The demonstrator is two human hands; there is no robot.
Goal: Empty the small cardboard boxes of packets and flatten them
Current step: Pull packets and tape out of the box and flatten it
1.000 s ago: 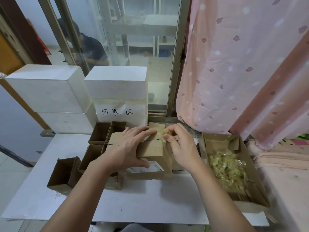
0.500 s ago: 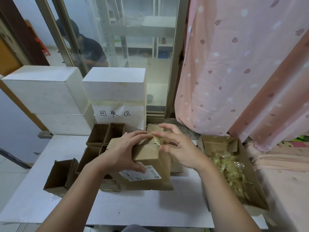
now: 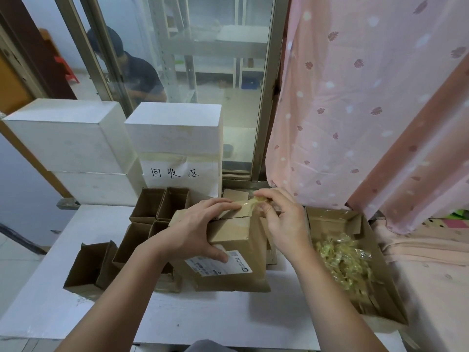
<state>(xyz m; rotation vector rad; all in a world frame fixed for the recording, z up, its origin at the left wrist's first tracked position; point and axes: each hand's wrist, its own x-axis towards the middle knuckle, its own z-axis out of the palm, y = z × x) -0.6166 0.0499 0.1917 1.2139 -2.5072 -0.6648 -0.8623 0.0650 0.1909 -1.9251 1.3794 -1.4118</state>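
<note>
A: How far along is the job?

B: Part way, I'd judge. The sealed box point(image 3: 228, 252) sits on the white counter point(image 3: 203, 321), and everything else is placed around it. To its left stand several opened boxes point(image 3: 152, 214), upright and empty as far as I can see, none of them flattened. To its right lies a larger open carton point(image 3: 355, 250) holding a heap of clear yellowish packets point(image 3: 342, 260).

A: And the hands?

B: The left hand point(image 3: 195, 232) lies over the top of the sealed box, fingers spread along the lid and thumb pressed on the near face just above the white label point(image 3: 218, 265). It steadies the box without closing around it. The right hand point(image 3: 281, 219) is at the box's far right top corner, thumb and forefinger pinched on a strip of clear tape point(image 3: 256, 201) that lifts off the lid seam.

A: Is the tape fully off?

B: Hard to tell; the strip is glossy and small in the view, but part of it looks stuck to the flap.

A: So what's left?

B: This box has yet to be unsealed, opened and tipped into the carton on its right. Then it and the open boxes on its left all need collapsing flat. The flattening looks not yet begun.
</note>
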